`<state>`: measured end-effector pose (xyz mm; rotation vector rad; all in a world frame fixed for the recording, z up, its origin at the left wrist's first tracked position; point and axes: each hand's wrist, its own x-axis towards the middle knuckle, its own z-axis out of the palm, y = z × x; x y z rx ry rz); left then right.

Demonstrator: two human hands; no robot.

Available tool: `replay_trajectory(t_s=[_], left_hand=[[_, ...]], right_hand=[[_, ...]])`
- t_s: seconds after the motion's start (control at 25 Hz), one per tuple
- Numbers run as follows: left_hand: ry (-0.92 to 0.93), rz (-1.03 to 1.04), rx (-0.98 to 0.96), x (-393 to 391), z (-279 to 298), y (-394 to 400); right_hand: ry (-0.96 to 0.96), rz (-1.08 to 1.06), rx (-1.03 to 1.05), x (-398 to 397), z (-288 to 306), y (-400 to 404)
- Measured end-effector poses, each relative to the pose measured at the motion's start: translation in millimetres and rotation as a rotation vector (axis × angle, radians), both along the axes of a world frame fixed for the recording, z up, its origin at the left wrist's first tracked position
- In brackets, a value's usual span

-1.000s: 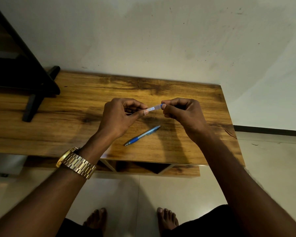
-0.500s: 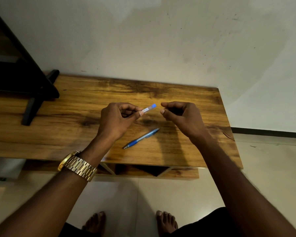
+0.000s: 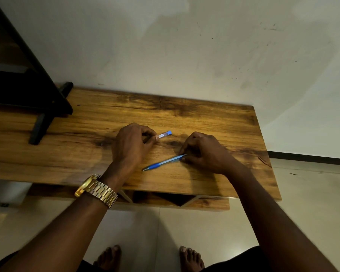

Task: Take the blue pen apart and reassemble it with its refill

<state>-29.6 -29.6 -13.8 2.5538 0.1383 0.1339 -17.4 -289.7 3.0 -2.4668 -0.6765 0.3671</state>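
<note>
Reaching for the blue pen [image 3: 164,163], the right hand [image 3: 203,152] had its fingers [image 3: 185,158] pinched on the pen's rear end, the pen lying on the counter [image 3: 204,122]. Just left of and beyond the pen, the left hand [image 3: 131,143] held a small clear piece [image 3: 164,135] with a blue tip, fingers clamped. Step judged: rejoining parts. Next move calls for lifting the pen and aligning both pieces. Whether the refill sat inside was unreadable.
</note>
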Motion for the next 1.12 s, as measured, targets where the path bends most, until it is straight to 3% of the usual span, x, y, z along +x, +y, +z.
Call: replay_trajectory(t_s=[0.08, 0.28, 0.4, 0.48, 0.56, 0.76, 1.0, 1.12], left_hand=[[-0.037, -0.022, -0.118, 0.7, 1.7, 3.0], [0.138, -0.217, -0.587, -6.0, 11.2, -7.8], [0.155, -0.246, -0.727, -12.9, 19.4, -17.1], [0.127, -0.275, -0.746, -23.3, 29.8, -19.5], [0.145, -0.314, -0.689, -36.2, 39.2, -22.5], [0.198, -0.459, -0.407, -63.4, 43.9, -34.7], [0.189, -0.326, -0.430, -82.2, 68.1, -27.3], [0.113, -0.208, -0.407, -84.6, 79.7, -14.9]], right_hand=[[0.085, -0.063, 0.211, -1.6, 2.8, -8.5], [0.259, -0.402, 1.146, -1.3, 31.3, -3.3], [0.367, -0.539, 1.617, -9.3, 58.2, 8.1], [0.433, -0.577, 1.818, -18.3, 81.5, 17.7], [0.504, -0.585, 1.872, -29.1, 107.7, 27.3], [0.630, -0.425, 1.710, -38.5, 154.3, 30.0], [0.673, -0.312, 1.921, -39.7, 180.3, 23.6], [0.642, -0.297, 1.896, -35.3, 193.4, 20.7]])
